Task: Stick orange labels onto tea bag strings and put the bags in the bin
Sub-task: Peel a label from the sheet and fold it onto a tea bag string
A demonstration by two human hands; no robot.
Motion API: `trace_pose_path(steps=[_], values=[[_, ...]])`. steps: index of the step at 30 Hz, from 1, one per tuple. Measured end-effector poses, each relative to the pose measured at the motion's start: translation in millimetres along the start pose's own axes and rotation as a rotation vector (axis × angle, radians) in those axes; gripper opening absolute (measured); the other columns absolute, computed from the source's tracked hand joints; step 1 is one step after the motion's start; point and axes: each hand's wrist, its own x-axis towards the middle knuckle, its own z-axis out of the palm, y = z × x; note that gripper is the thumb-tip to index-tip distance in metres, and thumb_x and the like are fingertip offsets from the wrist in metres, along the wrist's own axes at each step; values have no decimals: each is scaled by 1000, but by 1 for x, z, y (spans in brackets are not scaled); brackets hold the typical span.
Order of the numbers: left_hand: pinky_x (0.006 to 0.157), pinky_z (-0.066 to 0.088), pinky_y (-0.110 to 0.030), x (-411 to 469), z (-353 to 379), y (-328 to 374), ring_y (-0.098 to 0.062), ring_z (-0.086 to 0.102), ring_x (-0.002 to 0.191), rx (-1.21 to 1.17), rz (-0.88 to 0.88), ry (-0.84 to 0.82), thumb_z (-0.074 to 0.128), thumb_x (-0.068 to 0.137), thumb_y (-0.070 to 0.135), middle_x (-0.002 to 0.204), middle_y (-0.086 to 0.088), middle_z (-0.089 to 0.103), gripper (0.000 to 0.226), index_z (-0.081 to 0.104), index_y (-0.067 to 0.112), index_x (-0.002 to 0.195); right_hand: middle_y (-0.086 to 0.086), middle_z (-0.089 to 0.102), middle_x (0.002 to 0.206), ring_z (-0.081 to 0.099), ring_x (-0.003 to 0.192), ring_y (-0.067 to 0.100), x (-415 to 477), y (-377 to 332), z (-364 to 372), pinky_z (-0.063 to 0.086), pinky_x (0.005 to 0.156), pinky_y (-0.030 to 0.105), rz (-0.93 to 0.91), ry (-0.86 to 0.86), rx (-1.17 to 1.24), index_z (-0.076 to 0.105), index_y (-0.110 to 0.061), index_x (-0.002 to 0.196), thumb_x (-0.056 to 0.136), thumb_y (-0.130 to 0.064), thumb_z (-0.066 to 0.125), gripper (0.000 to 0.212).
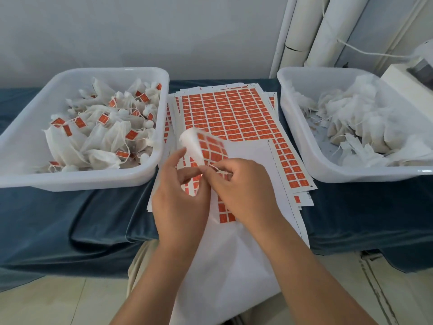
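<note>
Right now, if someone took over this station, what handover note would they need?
Left hand holds a tea bag above the label sheets; right hand pinches its string. No label shows on it yet.
Done: many labelled bags lie in the left bin.
Left: label this string, drop the bag there, then work through the unlabelled bags piled in the right bin.

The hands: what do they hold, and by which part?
The right hand pinches the tea bag by its string; whether the left hand grips it cannot be told.
</note>
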Motion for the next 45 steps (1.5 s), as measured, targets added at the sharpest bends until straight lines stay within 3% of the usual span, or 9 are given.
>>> trace_pose_path(steps=[4, 8, 12, 16, 20, 26, 34, 41, 45], values=[[82, 44, 4, -3, 0, -1, 20, 66, 93, -37, -12, -4, 83, 91, 31, 94, 34, 70, 62, 50, 31, 143, -13, 77, 113, 73, 91, 10, 4, -2, 3, 55, 85, 21, 40, -66, -46, 76, -32, 116, 97, -60, 60, 37], [80, 50, -2, -2, 0, 0, 13, 71, 94, -91, -30, 0, 84, 89, 26, 99, 20, 79, 62, 53, 28, 143, -25, 69, 93, 67, 78, 1, 10, 2, 3, 42, 69, 6, 145, -111, 92, 72, -39, 102, 100, -50, 62, 15], [76, 49, 0, -3, 1, -1, 13, 71, 91, -96, -26, -14, 84, 89, 24, 97, 20, 78, 61, 54, 26, 142, -37, 56, 76, 64, 72, -7, 9, 5, 4, 37, 55, -3, 98, -92, 84, 67, -43, 93, 100, -47, 63, 9], [78, 51, -1, -3, 2, -4, 12, 72, 91, -147, -59, -20, 85, 89, 23, 96, 22, 78, 60, 55, 29, 140, -28, 63, 88, 63, 73, -5, 7, 12, 8, 37, 65, 0, 43, -58, 69, 75, -35, 101, 100, -45, 64, 15], [76, 50, 0, -3, 2, -7, 12, 72, 90, -171, -89, -14, 85, 89, 23, 98, 21, 79, 59, 56, 28, 140, -25, 71, 96, 66, 77, -8, 4, 16, 11, 42, 62, -4, 35, -34, 129, 77, -33, 101, 98, -46, 64, 18], [81, 58, -11, 0, 0, -15, 5, 75, 90, -281, -241, -2, 85, 89, 26, 101, 28, 76, 56, 57, 31, 138, -35, 72, 85, 67, 90, -11, 1, 27, 4, 47, 61, 0, 217, 28, 399, 75, -36, 84, 98, -40, 66, 17], [75, 56, -7, -6, 1, -4, 6, 75, 95, -278, -127, -19, 87, 88, 23, 114, 20, 72, 60, 52, 37, 135, -30, 71, 86, 66, 87, -13, 1, 18, 9, 45, 59, -1, 156, -81, 261, 75, -39, 96, 92, -64, 66, 26], [75, 56, -7, -6, -1, -2, 5, 75, 94, -269, -111, -29, 87, 87, 23, 119, 18, 70, 63, 50, 40, 134, -26, 74, 94, 71, 84, -1, 2, 19, 9, 49, 69, 8, 225, -130, 353, 76, -40, 99, 98, -55, 65, 18], [75, 57, -9, -6, -1, -2, 3, 76, 93, -303, -137, -29, 88, 87, 23, 118, 19, 70, 63, 50, 41, 134, -28, 69, 98, 67, 87, -4, 2, 20, 10, 45, 69, 3, 176, -130, 306, 75, -38, 108, 100, -51, 62, 20]])
